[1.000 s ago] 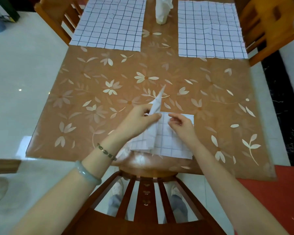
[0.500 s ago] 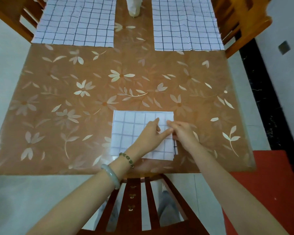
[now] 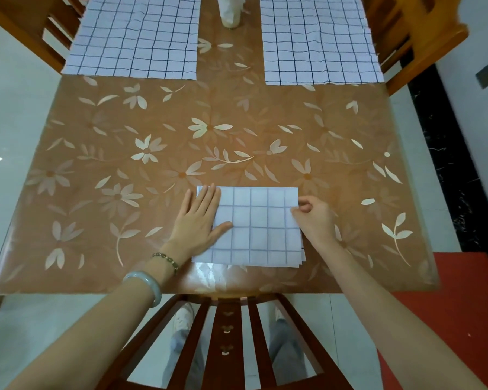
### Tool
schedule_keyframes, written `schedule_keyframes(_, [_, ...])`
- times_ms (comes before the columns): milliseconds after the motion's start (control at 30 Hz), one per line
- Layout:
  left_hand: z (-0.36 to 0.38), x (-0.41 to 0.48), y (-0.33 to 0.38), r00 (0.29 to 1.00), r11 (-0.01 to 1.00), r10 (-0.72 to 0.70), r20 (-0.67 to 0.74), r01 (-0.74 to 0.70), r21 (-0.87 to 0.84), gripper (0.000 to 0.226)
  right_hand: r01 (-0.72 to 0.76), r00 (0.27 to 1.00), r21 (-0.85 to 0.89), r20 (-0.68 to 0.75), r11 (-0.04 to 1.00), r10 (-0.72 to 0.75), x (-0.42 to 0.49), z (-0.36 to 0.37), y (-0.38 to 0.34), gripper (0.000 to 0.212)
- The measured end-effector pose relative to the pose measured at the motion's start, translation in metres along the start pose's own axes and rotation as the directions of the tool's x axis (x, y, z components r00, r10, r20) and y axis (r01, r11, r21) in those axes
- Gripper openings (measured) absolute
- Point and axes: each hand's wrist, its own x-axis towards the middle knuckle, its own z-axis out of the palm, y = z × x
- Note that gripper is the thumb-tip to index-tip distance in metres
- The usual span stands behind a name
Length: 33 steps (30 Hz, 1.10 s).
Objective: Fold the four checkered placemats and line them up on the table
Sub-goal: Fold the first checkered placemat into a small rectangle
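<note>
Since a moment ago the left hand (image 3: 197, 220) has slid away from the right hand (image 3: 313, 218), so they're now apart at opposite edges of the folded placemat (image 3: 259, 229), and the flap that was up in the air is down flat.

Big picture: the table (image 3: 96, 220) has two unfolded placemats along the far side, the far-left placemat (image 3: 135, 38) and the far-right placemat (image 3: 319, 40), with a white bottle (image 3: 230, 12) between them. The folded one sits at the near edge, roughly centre. Can't see a fourth mat anywhere.

The left hand lies flat with fingers straight, pressing the folded mat's left edge. The right hand has curled fingers pinching the right edge, where the layers look a bit staggered.

My take: this is the crease-setting step. Keep the left palm anchoring, nudge those right-side layers flush first, then smooth across firmly. Otherwise the stack will probably spring open or look crooked once lined up.
</note>
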Motion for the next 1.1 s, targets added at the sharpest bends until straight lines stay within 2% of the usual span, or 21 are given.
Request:
schedule_keyframes(133, [0.003, 0.0, 0.0, 1.0, 1.0, 0.005, 0.001, -0.005, 0.014, 0.086, 0.033, 0.999, -0.038, -0.012, 0.999, -0.033, 0.003, 0.001, 0.002, 0.026])
schedule_keyframes(233, [0.005, 0.0, -0.001, 1.0, 1.0, 0.009, -0.007, -0.009, 0.021, 0.085, 0.046, 0.999, -0.115, -0.004, 0.992, -0.047, 0.003, 0.001, 0.001, 0.041])
schedule_keyframes(300, [0.007, 0.001, -0.001, 1.0, 0.999, 0.011, -0.015, -0.011, 0.031, 0.085, 0.16, 0.98, -0.295, -0.067, 0.942, -0.188, 0.0, 0.001, -0.002, 0.047])
schedule_keyframes(367, [0.009, 0.001, -0.001, 1.0, 0.999, 0.014, -0.023, -0.013, 0.034, 0.085, 0.335, 0.887, -0.535, -0.099, 0.776, -0.451, -0.003, 0.01, -0.008, 0.042])
schedule_keyframes(400, [0.008, 0.001, -0.001, 1.0, 0.999, 0.014, -0.022, -0.014, 0.033, 0.085, 0.402, 0.846, -0.578, -0.061, 0.71, -0.529, -0.004, 0.019, -0.015, 0.041])
schedule_keyframes(467, [0.008, 0.001, 0.0, 1.0, 1.0, 0.013, -0.02, -0.012, 0.028, 0.085, 0.558, 0.799, -0.52, 0.128, 0.646, -0.587, -0.01, 0.047, -0.03, 0.045])
schedule_keyframes(567, [0.008, 0.0, 0.0, 1.0, 1.0, 0.01, -0.024, -0.009, 0.017, 0.083, 0.671, 0.737, -0.52, 0.385, 0.529, -0.555, -0.02, 0.093, -0.039, 0.052])
schedule_keyframes(600, [0.008, 0.0, 0.0, 1.0, 1.0, 0.008, -0.023, -0.008, 0.015, 0.082, 0.665, 0.743, -0.554, 0.419, 0.502, -0.522, -0.021, 0.101, -0.037, 0.054])
schedule_keyframes(733, [0.012, 0.001, -0.001, 0.999, 1.0, 0.004, -0.035, -0.003, 0.025, 0.084, 0.613, 0.789, -0.61, 0.432, 0.502, -0.437, -0.01, 0.091, -0.015, 0.072])
schedule_keyframes(967, [0.009, -0.003, -0.018, 0.998, 0.997, -0.025, -0.063, 0.03, 0.066, 0.084, 0.459, 0.878, -0.734, 0.287, 0.5, -0.383, 0.011, 0.024, 0.034, 0.07])
schedule_keyframes(1100, [0.005, -0.007, -0.029, 0.995, 0.994, -0.047, -0.084, 0.055, 0.093, 0.086, 0.442, 0.889, -0.74, 0.286, 0.508, -0.357, 0.01, 0.022, 0.032, 0.076])
